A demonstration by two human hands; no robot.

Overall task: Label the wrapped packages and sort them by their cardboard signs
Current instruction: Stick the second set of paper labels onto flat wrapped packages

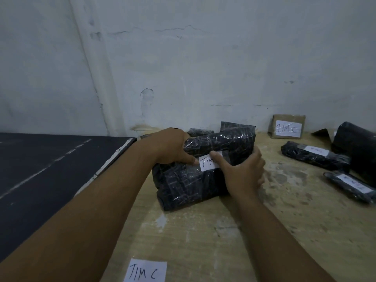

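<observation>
Both hands press a white label [208,162] onto the black wrapped package [189,180] lying mid-table [203,237]: the left hand [173,147] grips its far end, the right hand [242,169] clasps its side, thumb on the paper. Rubbing outward should flatten the label; the cardboard sign [288,126] stands beyond.

Cracked whitewashed wall [203,58], stained wooden tabletop [203,241], dark board [40,169] at left, possibly another table
</observation>
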